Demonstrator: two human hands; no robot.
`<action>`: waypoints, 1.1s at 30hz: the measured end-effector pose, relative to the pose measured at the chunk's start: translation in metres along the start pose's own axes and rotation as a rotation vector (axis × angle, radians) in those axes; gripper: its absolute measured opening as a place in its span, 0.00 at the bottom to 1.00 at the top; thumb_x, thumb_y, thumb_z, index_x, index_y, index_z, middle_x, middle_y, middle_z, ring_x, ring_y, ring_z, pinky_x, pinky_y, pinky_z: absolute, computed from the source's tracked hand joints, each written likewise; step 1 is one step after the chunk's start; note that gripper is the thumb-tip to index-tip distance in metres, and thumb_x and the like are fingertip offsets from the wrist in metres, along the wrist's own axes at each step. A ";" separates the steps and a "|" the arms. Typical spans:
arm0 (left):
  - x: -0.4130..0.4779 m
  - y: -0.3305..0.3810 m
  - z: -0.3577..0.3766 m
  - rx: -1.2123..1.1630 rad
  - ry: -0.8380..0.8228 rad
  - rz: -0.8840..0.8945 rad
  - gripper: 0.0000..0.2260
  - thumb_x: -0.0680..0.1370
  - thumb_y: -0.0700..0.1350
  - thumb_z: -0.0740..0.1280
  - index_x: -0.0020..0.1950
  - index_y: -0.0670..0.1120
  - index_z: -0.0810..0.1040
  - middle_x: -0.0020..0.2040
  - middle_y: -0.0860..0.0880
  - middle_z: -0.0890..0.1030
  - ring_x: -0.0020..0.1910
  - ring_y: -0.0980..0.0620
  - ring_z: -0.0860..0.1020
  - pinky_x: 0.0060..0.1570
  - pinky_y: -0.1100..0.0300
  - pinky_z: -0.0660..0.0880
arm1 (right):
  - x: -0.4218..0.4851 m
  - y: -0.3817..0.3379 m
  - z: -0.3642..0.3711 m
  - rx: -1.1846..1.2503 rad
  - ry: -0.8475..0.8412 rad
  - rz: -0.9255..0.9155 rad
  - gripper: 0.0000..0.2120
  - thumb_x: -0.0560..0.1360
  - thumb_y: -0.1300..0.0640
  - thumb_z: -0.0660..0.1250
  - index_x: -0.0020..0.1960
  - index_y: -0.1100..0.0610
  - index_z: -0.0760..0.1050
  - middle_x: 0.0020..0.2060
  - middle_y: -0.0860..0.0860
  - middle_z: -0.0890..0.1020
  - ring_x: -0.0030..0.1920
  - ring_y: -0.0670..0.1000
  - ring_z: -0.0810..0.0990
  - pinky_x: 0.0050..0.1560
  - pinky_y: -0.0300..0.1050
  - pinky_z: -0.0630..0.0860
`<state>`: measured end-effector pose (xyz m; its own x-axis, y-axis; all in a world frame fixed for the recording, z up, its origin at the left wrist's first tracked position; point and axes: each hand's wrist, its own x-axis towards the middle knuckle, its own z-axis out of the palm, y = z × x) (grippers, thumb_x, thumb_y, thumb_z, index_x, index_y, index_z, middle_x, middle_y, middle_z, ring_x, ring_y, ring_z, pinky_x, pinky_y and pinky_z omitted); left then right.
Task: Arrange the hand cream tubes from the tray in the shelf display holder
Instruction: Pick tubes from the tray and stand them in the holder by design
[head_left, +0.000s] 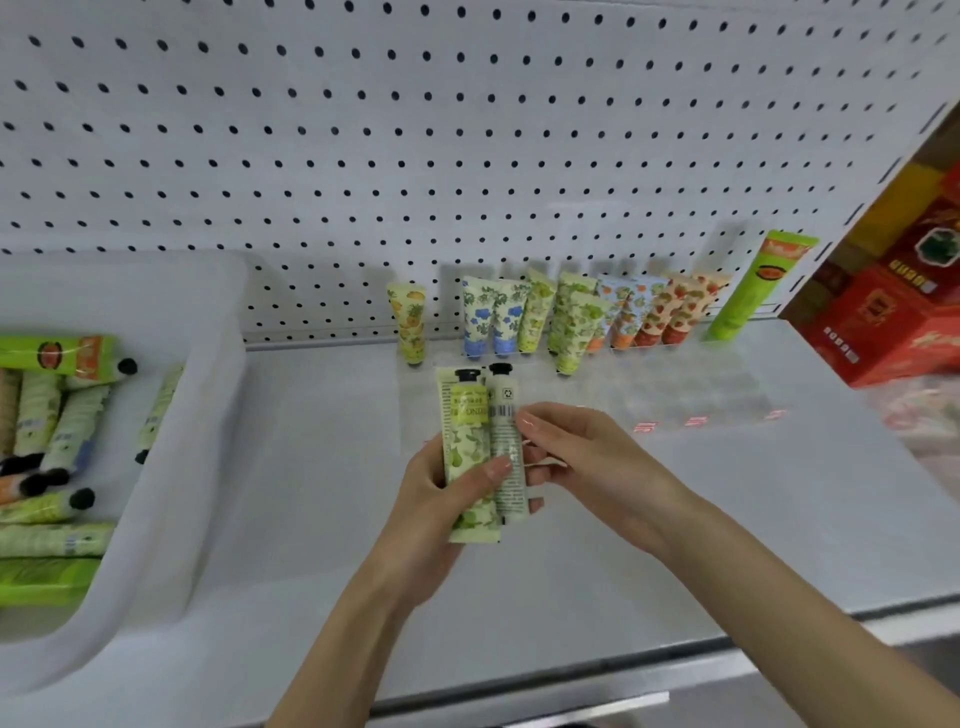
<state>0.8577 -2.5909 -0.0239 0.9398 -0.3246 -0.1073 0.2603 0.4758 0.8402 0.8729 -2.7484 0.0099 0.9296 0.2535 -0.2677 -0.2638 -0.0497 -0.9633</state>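
Note:
My left hand (441, 499) grips two hand cream tubes side by side, black caps pointing away from me: a green pear-print tube (465, 447) and a pale tube (506, 441) showing its barcode side. My right hand (576, 457) touches the pale tube with its fingertips. Both hands hover over the white shelf in front of the clear display holder (675, 395). A row of tubes (571, 317) stands upside down in the holder along the pegboard. The white tray (208, 415) at the left holds several more tubes (57, 447).
A single yellow fruit-print tube (410, 322) stands left of the row. A tall green tube (753, 286) leans at the row's right end. Red boxes (893, 306) fill the right side. The pegboard wall (467, 130) backs the shelf, whose front edge (519, 691) runs below my wrists.

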 end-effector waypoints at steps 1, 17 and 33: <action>0.001 -0.001 0.001 0.014 -0.005 -0.001 0.14 0.71 0.38 0.67 0.56 0.41 0.78 0.50 0.39 0.84 0.47 0.43 0.84 0.43 0.52 0.80 | -0.001 0.001 0.000 0.034 0.010 -0.001 0.11 0.76 0.53 0.64 0.50 0.59 0.80 0.29 0.44 0.79 0.32 0.44 0.76 0.38 0.36 0.73; 0.028 -0.027 0.029 0.210 0.193 -0.017 0.16 0.66 0.44 0.70 0.52 0.43 0.77 0.38 0.45 0.83 0.31 0.50 0.80 0.31 0.58 0.78 | -0.013 0.003 -0.065 0.296 0.241 -0.025 0.16 0.72 0.51 0.67 0.53 0.62 0.73 0.44 0.58 0.84 0.47 0.56 0.84 0.52 0.49 0.79; 0.018 -0.029 0.018 0.108 0.508 0.171 0.16 0.75 0.44 0.65 0.62 0.41 0.75 0.52 0.43 0.84 0.50 0.45 0.84 0.45 0.54 0.82 | 0.003 -0.048 -0.112 -0.349 -0.129 0.042 0.13 0.72 0.66 0.70 0.54 0.55 0.81 0.43 0.50 0.85 0.40 0.47 0.84 0.44 0.37 0.79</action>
<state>0.8626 -2.6255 -0.0406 0.9625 0.1980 -0.1852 0.0956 0.3914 0.9152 0.9174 -2.8533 0.0526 0.8739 0.3628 -0.3235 -0.1765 -0.3833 -0.9066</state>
